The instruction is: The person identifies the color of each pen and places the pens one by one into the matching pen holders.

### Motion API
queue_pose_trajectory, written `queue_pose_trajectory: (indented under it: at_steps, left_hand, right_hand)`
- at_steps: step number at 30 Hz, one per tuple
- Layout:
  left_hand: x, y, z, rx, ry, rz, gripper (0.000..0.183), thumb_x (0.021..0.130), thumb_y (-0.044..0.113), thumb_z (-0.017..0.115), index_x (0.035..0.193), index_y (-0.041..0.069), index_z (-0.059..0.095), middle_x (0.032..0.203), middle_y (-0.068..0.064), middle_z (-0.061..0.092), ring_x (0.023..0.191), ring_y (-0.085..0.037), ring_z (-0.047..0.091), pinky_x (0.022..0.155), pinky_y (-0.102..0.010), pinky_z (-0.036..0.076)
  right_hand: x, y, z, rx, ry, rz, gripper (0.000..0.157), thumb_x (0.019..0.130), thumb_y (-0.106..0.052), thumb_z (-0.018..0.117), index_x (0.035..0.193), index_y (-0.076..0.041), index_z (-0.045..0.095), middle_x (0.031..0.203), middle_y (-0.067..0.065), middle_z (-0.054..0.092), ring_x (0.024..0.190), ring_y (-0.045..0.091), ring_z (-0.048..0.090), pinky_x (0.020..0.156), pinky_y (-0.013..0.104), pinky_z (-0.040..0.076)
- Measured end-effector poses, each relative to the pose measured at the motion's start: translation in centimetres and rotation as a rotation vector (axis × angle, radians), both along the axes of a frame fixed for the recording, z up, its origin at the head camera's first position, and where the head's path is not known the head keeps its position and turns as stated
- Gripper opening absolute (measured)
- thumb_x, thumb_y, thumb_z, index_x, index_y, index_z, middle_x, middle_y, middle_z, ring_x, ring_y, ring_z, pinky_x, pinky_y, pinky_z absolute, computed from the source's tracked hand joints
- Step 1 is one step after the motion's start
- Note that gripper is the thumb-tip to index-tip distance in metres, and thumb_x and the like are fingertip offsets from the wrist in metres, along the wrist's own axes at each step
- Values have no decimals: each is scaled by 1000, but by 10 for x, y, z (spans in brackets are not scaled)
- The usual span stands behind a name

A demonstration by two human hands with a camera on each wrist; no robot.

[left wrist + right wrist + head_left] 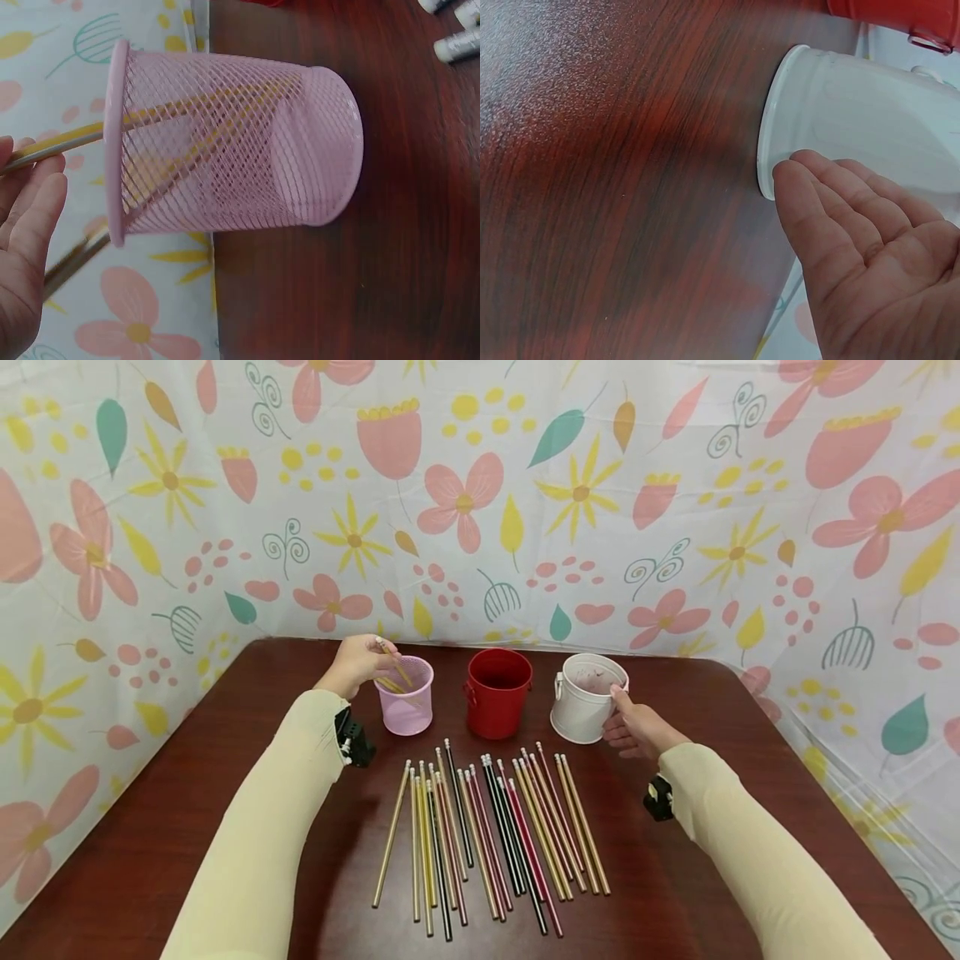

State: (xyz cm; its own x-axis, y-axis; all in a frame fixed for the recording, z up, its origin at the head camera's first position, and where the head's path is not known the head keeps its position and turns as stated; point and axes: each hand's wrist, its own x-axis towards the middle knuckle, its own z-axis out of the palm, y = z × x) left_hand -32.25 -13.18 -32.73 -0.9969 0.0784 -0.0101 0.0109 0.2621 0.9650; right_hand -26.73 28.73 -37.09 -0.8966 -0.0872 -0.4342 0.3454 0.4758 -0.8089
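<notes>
At the left, my left hand (pixel 356 662) pinches a yellow pencil (pixel 64 141) above the rim of a pink mesh pencil cup (pixel 407 716). The pencil's lower part reaches inside the cup. A second pencil (pixel 79 257) leans in the same cup, its upper end sticking out past the rim. My right hand (pixel 636 728) is at the right side of a white metal bucket (pixel 576 714), thumb at its rim. In the right wrist view its fingers (pixel 840 202) are fairly straight along the bucket's wall.
Between cup and white bucket stands a red bucket (pixel 498 703). Many gold, black and red pencils (pixel 517 835) lie in a spread row in front, eraser ends away from me. A flowered cloth (pixel 465 552) hangs behind the brown table (pixel 225 752).
</notes>
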Motion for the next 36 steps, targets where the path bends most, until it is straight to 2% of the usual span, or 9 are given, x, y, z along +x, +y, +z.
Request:
queue_pose_trajectory:
  at_steps: [4,8,14,18,20,25,28,32,36]
  left_hand:
    - [1,-6,-3,73,-16,17,2,91,-6,56,92,-6,56,92,-9,63,81,-11,62,93,-39,49]
    - [3,-12,-5,90,-30,14,2,91,-6,56,91,-3,56,84,0,63,79,-8,61,93,-37,49]
    - [6,-19,-8,89,-56,9,9,91,-5,57,98,-10,56,90,-5,64,80,-9,62,92,-36,50]
    - [8,-25,-11,79,-62,21,11,90,-3,60,99,-10,57,92,-6,64,80,-8,62,95,-40,47]
    - [9,-29,-13,77,-62,19,13,91,-2,60,101,-10,57,94,-6,63,82,-7,62,95,-39,48]
    - [10,-37,-16,95,-84,20,19,92,-2,59,108,-11,55,86,3,65,82,-6,62,83,-26,53]
    - [9,-38,-16,96,-101,38,23,92,0,60,111,-11,54,79,6,65,79,-5,63,82,-26,53]
    - [9,-35,-15,85,-110,68,25,91,2,61,112,-10,55,78,7,64,79,-5,63,81,-24,53]
    - [9,-33,-16,83,-112,89,24,91,3,62,112,-9,56,76,6,64,77,-5,65,72,-20,54]
  right_hand:
    - [0,1,1,0,5,-9,95,96,-62,6,131,21,36,135,38,40,125,47,43,99,54,41]
    - [-1,1,0,-4,12,-16,95,96,-61,6,131,21,36,135,38,41,124,47,43,99,54,41]
    - [0,0,-3,0,17,-26,93,96,-61,6,129,21,38,133,37,43,122,46,46,96,52,44]
    - [1,-1,-2,-4,19,-24,94,96,-61,6,129,21,38,133,37,43,122,47,46,96,53,43]
    - [1,-1,-2,-8,19,-25,95,96,-62,6,129,21,37,133,38,42,122,47,45,97,53,43]
    - [0,0,-2,-6,15,-24,95,96,-62,6,130,21,37,134,38,41,123,46,45,98,53,42]
    - [-1,0,-2,-4,15,-20,95,96,-62,7,130,21,38,135,37,42,123,46,45,99,53,42]
    - [-2,1,-3,-4,17,-23,95,96,-62,7,130,21,38,134,37,42,123,46,45,99,53,42]
    - [-2,1,-4,-7,16,-26,95,96,-62,7,130,21,37,134,37,42,123,45,46,99,53,42]
